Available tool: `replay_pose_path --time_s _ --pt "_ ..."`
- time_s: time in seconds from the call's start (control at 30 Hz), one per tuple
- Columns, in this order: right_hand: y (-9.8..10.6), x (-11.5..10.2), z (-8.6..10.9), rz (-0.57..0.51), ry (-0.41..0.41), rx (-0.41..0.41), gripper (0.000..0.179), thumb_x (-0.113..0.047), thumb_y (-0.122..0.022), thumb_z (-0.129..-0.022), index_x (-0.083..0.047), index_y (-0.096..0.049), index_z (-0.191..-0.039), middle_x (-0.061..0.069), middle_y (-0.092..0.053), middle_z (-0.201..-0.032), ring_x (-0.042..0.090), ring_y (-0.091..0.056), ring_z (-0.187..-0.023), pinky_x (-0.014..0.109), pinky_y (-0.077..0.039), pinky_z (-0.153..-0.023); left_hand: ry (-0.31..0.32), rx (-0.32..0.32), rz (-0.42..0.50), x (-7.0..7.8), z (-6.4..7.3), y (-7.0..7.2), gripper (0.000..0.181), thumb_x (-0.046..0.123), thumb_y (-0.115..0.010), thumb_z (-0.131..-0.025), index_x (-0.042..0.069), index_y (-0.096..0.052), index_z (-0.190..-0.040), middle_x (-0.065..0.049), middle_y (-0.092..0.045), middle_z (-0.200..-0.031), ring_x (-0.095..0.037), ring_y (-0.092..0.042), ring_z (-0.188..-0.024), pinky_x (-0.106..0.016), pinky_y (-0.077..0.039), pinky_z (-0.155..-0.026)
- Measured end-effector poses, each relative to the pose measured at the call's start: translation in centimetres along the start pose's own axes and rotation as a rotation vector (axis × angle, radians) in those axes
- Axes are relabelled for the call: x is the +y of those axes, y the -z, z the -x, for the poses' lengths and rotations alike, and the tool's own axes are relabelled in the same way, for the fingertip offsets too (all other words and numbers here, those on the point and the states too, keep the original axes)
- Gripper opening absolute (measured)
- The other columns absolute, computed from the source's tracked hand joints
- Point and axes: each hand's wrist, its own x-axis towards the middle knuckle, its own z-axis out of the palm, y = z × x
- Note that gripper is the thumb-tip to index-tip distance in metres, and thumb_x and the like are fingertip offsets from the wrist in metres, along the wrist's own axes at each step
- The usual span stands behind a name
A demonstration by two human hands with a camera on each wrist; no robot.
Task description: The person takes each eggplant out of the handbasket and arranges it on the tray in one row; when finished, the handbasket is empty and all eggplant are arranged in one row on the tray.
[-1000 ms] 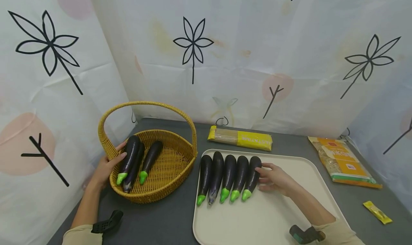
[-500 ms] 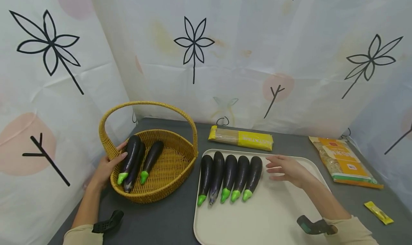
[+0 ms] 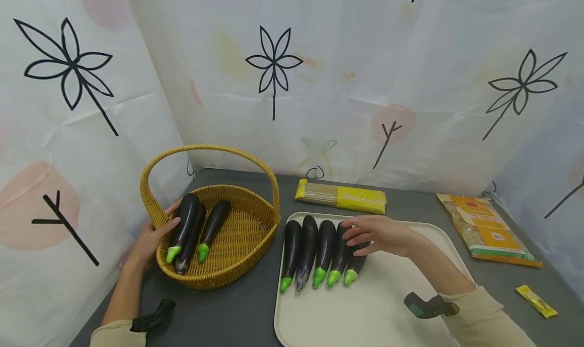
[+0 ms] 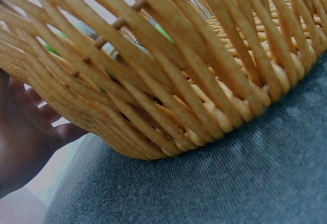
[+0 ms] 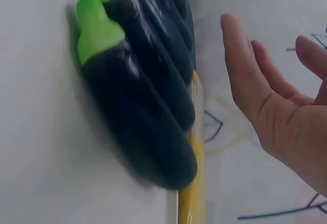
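My left hand [image 3: 148, 240] holds the left rim of a wicker basket [image 3: 246, 263], its thumb lying over the edge beside the handle's base. In the left wrist view, that hand [image 4: 25, 127] reaches behind the basket's woven wall [image 4: 168, 96]. Three eggplants with green or faded stem ends lie inside, the leftmost eggplant [image 3: 184, 223] close to my thumb. Over the cream tray [image 3: 365, 316], my right hand [image 3: 383, 235] hovers with fingers spread, holding nothing. It covers the upper part of the rightmost eggplant [image 3: 356, 268] in a row of several; the right wrist view shows that eggplant [image 5: 138, 116] below the fingers.
A yellow noodle packet [image 3: 339, 196] lies behind the tray. To the right are an orange-and-clear food bag [image 3: 490, 230] and a small yellow sachet [image 3: 536, 300]. A white patterned cloth [image 3: 328, 83] hangs around the grey table [image 3: 219, 316].
My right hand draws away from the rightmost eggplant to the right, then comes back left and up over the row's right end. My left hand stays at the basket.
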Motion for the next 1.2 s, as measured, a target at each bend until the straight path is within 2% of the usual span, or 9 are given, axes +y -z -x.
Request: replay_pose_path --time_s 0.3,0.5,0.67,0.83,0.97,1.1,1.2 --pt "-3.9 -1.5 -3.3 -0.060 0.012 -0.145 0.055 -0.029 -0.044 -0.103 0.008 -0.034 -0.142 0.015 -0.057 -0.114 0.024 -0.058 -0.101 0.045 -0.048 -0.086 -0.005 0.002 0.019 0.2 0.2 -0.1 0.056 0.028 -0.049 -0.101 0.013 -0.029 -0.151 -0.019 -0.021 -0.153 -0.029 -0.025 -0.135 -0.011 -0.032 -0.086" --pt "-6.7 -2.4 -5.2 -0.106 0.017 -0.203 0.052 -0.024 -0.043 -0.103 0.008 -0.033 -0.143 0.014 -0.058 -0.112 0.023 -0.060 -0.099 0.045 -0.048 -0.087 -0.005 -0.002 0.018 0.4 0.3 -0.1 0.056 0.028 -0.049 -0.101 0.013 -0.028 -0.151 -0.019 -0.020 -0.154 -0.035 -0.021 -0.136 -0.012 -0.031 -0.087" --pt "-9.2 -3.2 -6.6 -0.151 0.025 -0.223 0.049 -0.023 -0.044 -0.103 0.006 -0.035 -0.142 0.013 -0.059 -0.110 0.022 -0.061 -0.098 0.045 -0.048 -0.087 -0.001 0.000 0.020 0.2 0.2 0.0 0.057 0.029 -0.049 -0.101 0.013 -0.028 -0.151 -0.018 -0.020 -0.154 -0.033 -0.021 -0.136 -0.011 -0.031 -0.087" --pt "-11.4 -3.6 -8.0 -0.192 0.032 -0.236 0.047 -0.021 -0.047 -0.102 0.006 -0.040 -0.140 0.013 -0.061 -0.105 0.021 -0.063 -0.094 0.045 -0.048 -0.086 0.006 0.005 0.016 -0.2 0.1 -0.1 0.056 0.030 -0.049 -0.101 0.014 -0.030 -0.151 -0.020 -0.021 -0.153 -0.029 -0.028 -0.134 -0.011 -0.033 -0.086" --pt "-12.9 -3.7 -9.2 -0.230 0.035 -0.217 0.041 -0.019 -0.048 -0.101 0.002 -0.046 -0.137 0.014 -0.061 -0.104 0.021 -0.063 -0.092 0.045 -0.048 -0.086 0.007 0.007 0.013 -0.2 0.1 -0.1 0.056 0.031 -0.049 -0.101 0.015 -0.030 -0.151 -0.021 -0.023 -0.152 -0.015 -0.037 -0.126 -0.012 -0.035 -0.086" --pt "-14.3 -3.9 -10.6 -0.281 0.024 -0.187 0.037 -0.019 -0.050 -0.101 0.000 -0.050 -0.133 0.017 -0.059 -0.109 0.022 -0.062 -0.092 0.044 -0.048 -0.086 0.010 0.009 0.023 0.1 0.2 -0.1 0.056 0.029 -0.049 -0.101 0.014 -0.030 -0.151 -0.022 -0.024 -0.151 -0.001 -0.041 -0.115 -0.014 -0.036 -0.086" --pt "-15.3 -4.0 -11.5 -0.317 0.017 -0.167 0.041 -0.019 -0.051 -0.100 0.000 -0.045 -0.136 0.022 -0.054 -0.119 0.025 -0.060 -0.097 0.044 -0.048 -0.087 0.013 0.015 0.018 0.3 0.3 -0.1 0.056 0.028 -0.049 -0.101 0.012 -0.030 -0.151 -0.023 -0.024 -0.151 -0.003 -0.040 -0.117 -0.013 -0.036 -0.085"
